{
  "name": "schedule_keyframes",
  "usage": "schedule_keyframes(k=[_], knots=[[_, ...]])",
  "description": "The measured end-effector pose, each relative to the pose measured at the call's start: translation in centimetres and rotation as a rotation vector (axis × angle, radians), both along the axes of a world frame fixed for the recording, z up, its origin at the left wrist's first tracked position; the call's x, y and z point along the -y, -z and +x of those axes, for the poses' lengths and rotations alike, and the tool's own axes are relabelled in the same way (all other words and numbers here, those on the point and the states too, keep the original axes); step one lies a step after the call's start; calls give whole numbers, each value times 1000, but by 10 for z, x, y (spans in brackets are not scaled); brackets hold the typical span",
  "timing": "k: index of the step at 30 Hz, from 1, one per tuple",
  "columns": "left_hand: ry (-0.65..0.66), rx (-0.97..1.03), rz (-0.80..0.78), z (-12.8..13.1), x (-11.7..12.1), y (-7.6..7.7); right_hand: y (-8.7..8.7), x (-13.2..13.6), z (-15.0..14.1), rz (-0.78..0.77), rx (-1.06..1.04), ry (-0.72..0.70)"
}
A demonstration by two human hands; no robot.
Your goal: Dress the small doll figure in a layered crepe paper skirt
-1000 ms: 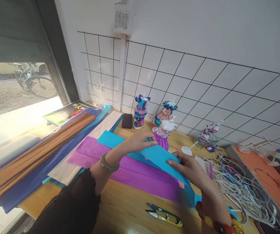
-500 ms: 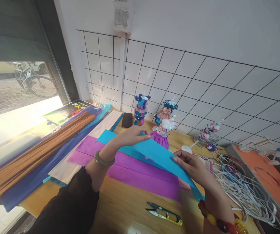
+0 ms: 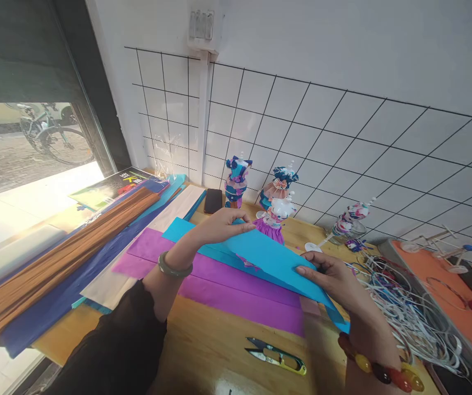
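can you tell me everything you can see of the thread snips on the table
The thread snips lie flat on the bare wooden tabletop, on the near side of the purple sheets. Two dark, pointed blades, spread apart at the tips, point left; the lower one has a bright, metallic-looking face. Dark arms run right from them, with a gap between, and meet in a yellow end. Small marks show near the middle, too small to read. Neither hand touches them.

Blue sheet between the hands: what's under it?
Under the blue sheet, another blue layer, a small pink-and-purple patterned patch and purple sheets show past its near edge. Whatever lies beneath its middle is covered; can't tell how far the purple runs.
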State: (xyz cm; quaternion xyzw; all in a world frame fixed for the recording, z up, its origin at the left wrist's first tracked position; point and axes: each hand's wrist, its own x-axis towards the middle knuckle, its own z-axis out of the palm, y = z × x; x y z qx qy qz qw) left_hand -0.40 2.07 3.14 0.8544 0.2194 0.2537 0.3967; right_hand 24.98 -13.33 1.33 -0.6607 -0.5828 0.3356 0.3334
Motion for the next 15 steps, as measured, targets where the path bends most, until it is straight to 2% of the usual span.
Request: schedule_keyframes(k=[9,15], knots=[[86,-129,65,-4,-6,2,2,-4,1,-50,67,-144],[200,-337,-11,-12,-16,9,12,-2,-11,-156,97,-217]])
